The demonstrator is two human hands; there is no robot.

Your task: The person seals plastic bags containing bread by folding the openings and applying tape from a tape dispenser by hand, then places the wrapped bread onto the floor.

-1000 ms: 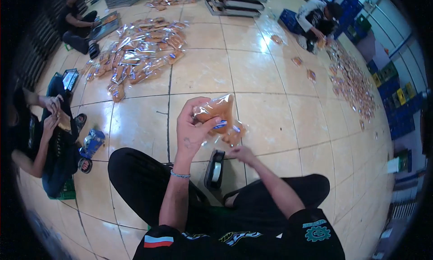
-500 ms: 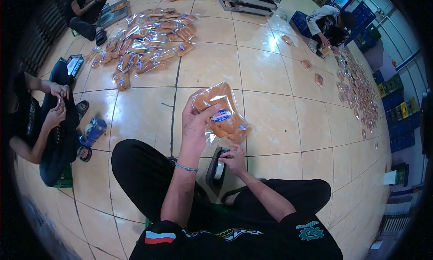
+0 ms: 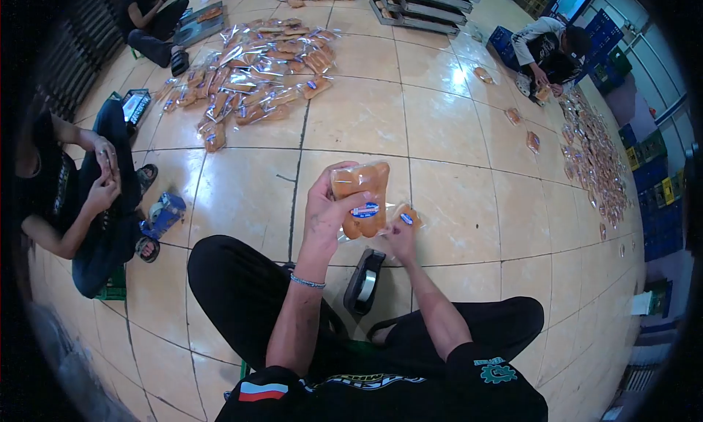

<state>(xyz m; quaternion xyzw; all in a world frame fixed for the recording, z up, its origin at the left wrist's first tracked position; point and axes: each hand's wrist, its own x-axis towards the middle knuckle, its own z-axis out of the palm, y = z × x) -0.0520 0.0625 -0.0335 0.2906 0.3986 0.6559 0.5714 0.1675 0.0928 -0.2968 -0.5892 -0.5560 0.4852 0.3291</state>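
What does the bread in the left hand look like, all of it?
The bread is golden brown with rounded bulges, inside a clear, shiny bag that looks like plastic. A blue oval label with some white and red sits on the front. The left hand holds it up above the tiled floor, thumb across its front. Whether the right hand, near its lower corner, touches it is unclear.

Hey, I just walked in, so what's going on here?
The wearer's left hand holds up a clear-wrapped bread pack, its blue label showing. The right hand is beside a second wrapped pack; its exact grip isn't clear. A tape dispenser sits just below, a heap of wrapped bread lies ahead, and another person sits at left.
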